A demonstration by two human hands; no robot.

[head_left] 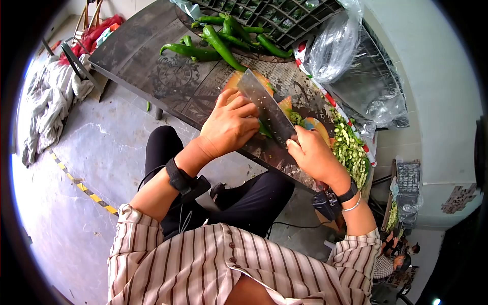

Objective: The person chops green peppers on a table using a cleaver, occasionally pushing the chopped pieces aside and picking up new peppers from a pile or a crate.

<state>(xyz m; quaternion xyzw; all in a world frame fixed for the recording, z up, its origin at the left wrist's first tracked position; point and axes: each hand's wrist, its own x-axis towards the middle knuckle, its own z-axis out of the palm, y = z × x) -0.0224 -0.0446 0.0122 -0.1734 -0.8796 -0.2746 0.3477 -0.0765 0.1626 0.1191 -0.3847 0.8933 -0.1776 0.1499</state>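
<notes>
In my right hand [316, 155], closed round its handle, is a cleaver [267, 104] with a broad, wet-looking metal blade. The blade slants across a patterned cutting surface. My left hand [231, 119] is closed, knuckles bent, right against the blade's near side. A bit of green pepper [264, 128] shows between these fingers and the blade; the rest of it is hidden. Beyond the blade lie green pepper scraps [296, 118]. Chopped green pepper [351, 150] is heaped to the right of my right hand. Several whole long green peppers [218, 43] lie at the table's far side.
A black plastic crate [284, 18] stands at the far edge of the dark table [137, 51]. Clear plastic bags [335, 46] lie at the right. White cloth [51, 99] and red netting [99, 33] are on the left. Another person [399, 254] sits at lower right.
</notes>
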